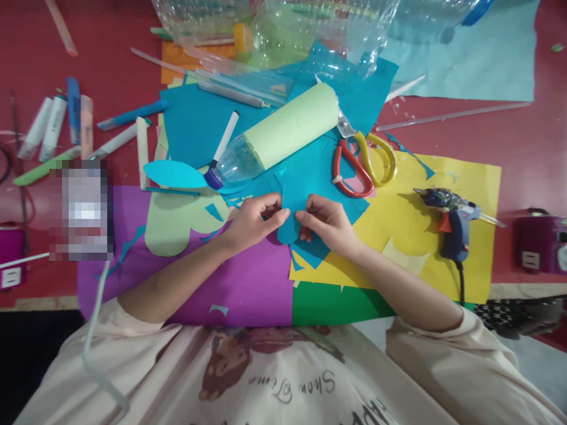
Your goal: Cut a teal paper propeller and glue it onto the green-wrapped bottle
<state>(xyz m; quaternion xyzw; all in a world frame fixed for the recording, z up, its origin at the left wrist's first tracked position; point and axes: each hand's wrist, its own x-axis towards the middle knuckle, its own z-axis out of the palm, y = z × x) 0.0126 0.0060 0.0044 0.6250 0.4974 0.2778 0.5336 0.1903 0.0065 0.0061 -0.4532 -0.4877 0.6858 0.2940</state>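
Between my two hands is a small blue paper piece [290,229] with a rounded lower end. My left hand [257,218] pinches its left edge with thumb and fingers. On the other edge, my right hand [325,221] has its thumb and fingertips closed on the same piece. Just beyond them lies a clear plastic bottle [241,158] on its side, wrapped in a pale green paper sleeve [295,127], its purple cap toward the left. A blue leaf-shaped paper [175,174] lies by the cap. Scissors with red and yellow handles [365,162] rest right of the bottle.
At right a glue gun [454,227] lies on yellow paper [473,177]. Purple paper [248,277] and green paper [341,301] lie near my body. Several markers [55,127] and a blurred phone [86,209] are at left. Large clear bottles [310,29] stand at the back.
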